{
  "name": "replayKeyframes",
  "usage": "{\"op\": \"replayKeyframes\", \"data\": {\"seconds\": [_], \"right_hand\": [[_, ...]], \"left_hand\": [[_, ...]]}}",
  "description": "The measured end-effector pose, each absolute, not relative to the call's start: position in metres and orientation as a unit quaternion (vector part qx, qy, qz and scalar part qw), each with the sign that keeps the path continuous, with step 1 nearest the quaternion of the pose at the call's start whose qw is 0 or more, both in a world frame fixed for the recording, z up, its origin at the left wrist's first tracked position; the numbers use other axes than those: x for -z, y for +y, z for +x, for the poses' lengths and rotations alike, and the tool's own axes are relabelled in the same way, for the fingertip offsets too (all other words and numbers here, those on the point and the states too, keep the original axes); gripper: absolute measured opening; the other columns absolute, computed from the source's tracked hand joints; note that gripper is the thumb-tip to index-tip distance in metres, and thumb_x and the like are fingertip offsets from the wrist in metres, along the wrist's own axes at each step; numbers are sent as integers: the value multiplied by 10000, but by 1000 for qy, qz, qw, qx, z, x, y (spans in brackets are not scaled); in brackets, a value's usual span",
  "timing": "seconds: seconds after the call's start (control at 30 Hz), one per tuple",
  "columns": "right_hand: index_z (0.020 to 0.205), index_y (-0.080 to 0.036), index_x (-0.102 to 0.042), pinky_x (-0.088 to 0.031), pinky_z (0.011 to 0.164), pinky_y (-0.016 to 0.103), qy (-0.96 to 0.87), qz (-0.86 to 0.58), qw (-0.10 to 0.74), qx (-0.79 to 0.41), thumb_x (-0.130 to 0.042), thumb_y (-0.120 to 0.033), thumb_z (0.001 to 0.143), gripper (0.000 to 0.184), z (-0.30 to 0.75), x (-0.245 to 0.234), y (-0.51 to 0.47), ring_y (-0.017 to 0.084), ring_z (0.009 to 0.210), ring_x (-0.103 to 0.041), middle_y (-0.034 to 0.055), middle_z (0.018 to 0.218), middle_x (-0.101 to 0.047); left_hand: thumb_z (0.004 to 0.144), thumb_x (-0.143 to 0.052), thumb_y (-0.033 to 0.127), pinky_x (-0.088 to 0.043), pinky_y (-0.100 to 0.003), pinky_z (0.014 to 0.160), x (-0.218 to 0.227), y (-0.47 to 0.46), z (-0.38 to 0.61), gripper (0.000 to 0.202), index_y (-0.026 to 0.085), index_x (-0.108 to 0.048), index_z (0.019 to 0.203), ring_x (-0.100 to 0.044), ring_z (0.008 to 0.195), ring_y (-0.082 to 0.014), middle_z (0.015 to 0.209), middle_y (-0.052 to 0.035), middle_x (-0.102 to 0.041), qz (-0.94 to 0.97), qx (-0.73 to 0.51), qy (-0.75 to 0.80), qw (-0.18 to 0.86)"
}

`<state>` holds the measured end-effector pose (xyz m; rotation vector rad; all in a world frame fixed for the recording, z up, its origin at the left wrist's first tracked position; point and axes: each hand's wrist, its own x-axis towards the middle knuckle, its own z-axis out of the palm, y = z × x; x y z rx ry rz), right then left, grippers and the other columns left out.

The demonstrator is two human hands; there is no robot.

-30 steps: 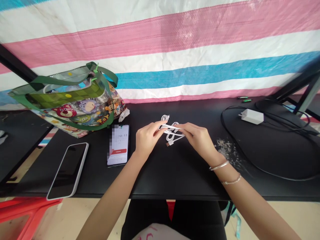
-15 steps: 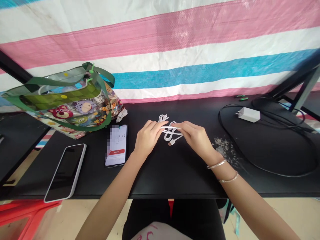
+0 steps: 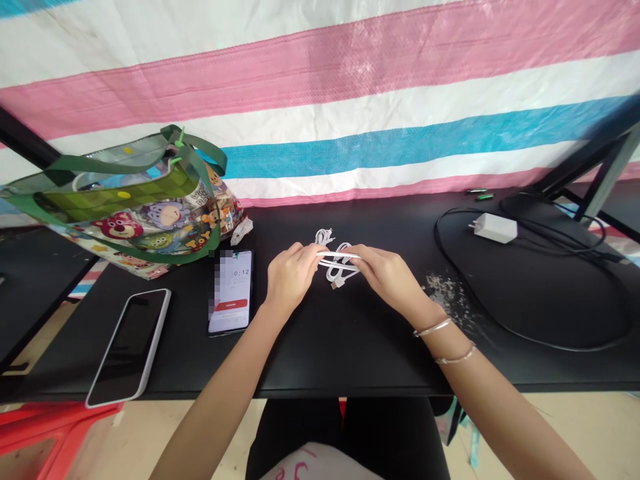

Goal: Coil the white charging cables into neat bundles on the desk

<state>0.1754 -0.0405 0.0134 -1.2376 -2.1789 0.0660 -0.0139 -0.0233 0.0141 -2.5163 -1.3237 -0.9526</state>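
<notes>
White cable (image 3: 339,257) sits in both hands, right above the middle of the black table (image 3: 350,353). The left hand (image 3: 293,277) has its fingers (image 3: 305,257) curled together over one end of a straight, doubled bit of the cable. The right hand (image 3: 390,280) has its fingers (image 3: 363,255) together on the other end. Both hands are shut on it, with a small gap between them. Loops of the cable poke up behind that straight bit, and a small plug (image 3: 336,283) sticks out below it.

Left of the hands lies a phone (image 3: 231,291) with a lit screen showing a timer and a red button. Past it lies a second phone (image 3: 129,347) with a dark screen and a white edge. Behind them leans a shiny bag (image 3: 135,217) with green handles and cartoon toys printed on it. Something pale shows at its top, but it is too hard to tell what is inside. A crumpled white scrap (image 3: 241,231) touches the bag's corner.

On the right sit a white charger (image 3: 493,228) and a long black cord (image 3: 575,348) in big loops. Two silver bracelets (image 3: 433,327) circle the right wrist. A striped pink, white and blue sheet (image 3: 320,100) hangs behind the table.
</notes>
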Motion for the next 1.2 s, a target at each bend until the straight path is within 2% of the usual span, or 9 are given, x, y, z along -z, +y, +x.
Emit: {"op": "replayKeyframes", "data": {"seconds": [0.13, 0.3, 0.43, 0.53, 0.73, 1.0, 1.2], "right_hand": [[941, -170, -662, -456, 538, 240, -827, -482, 288, 24, -359, -263, 975, 319, 175, -13, -41, 178, 619, -685, 66, 776, -740], [902, -168, -665, -431, 526, 216, -821, -463, 328, 56, -307, -300, 992, 392, 172, -13, -42, 150, 579, -665, 59, 715, -727], [879, -179, -659, -423, 519, 214, -813, -467, 344, 57, -290, -323, 995, 412, 171, -13, -43, 138, 557, -643, 50, 695, -715], [873, -188, -651, -423, 518, 220, -804, -470, 359, 55, -286, -332, 994, 410, 172, -12, -42, 138, 548, -628, 43, 683, -706], [863, -185, -636, -453, 558, 229, -791, -436, 425, 67, -290, -316, 993, 392, 173, -15, -43, 138, 552, -615, 41, 693, -702], [915, -217, -650, -489, 625, 272, -776, -474, 417, -21, -277, -361, 983, 405, 176, -23, -50, 170, 660, -655, 61, 794, -716], [904, -201, -641, -483, 619, 260, -781, -466, 414, -42, -290, -367, 981, 396, 178, -23, -46, 167, 650, -655, 64, 780, -715]], "left_hand": [[978, -371, 256, -371, -195, 537, -16, -24, -13, 354, 199, -711, 897, -559, 583, -100, 543, 36, -629, -833, 347, -425, 67], [977, -380, 288, -369, -181, 531, -17, -25, -13, 336, 245, -705, 1050, -547, 576, -95, 534, 47, -637, -817, 384, -424, 69], [980, -368, 296, -376, -181, 540, -17, -26, -14, 354, 244, -712, 1046, -549, 561, -94, 534, 41, -644, -814, 387, -426, 76], [982, -363, 299, -368, -188, 536, -22, -29, -13, 359, 234, -709, 1053, -555, 543, -93, 541, 34, -648, -818, 371, -434, 72], [964, -418, 318, -322, -204, 514, -49, -40, -12, 302, 289, -678, 1113, -576, 561, -101, 588, 35, -665, -831, 272, -484, 42], [953, -394, 264, -329, -202, 516, -89, -51, -7, 314, 266, -672, 1100, -575, 502, -113, 498, 62, -614, -840, 188, -494, -122], [948, -362, 238, -418, -213, 583, -77, -48, -7, 336, 221, -642, 1132, -611, 562, -122, 538, 49, -625, -800, 210, -506, -245]]}}
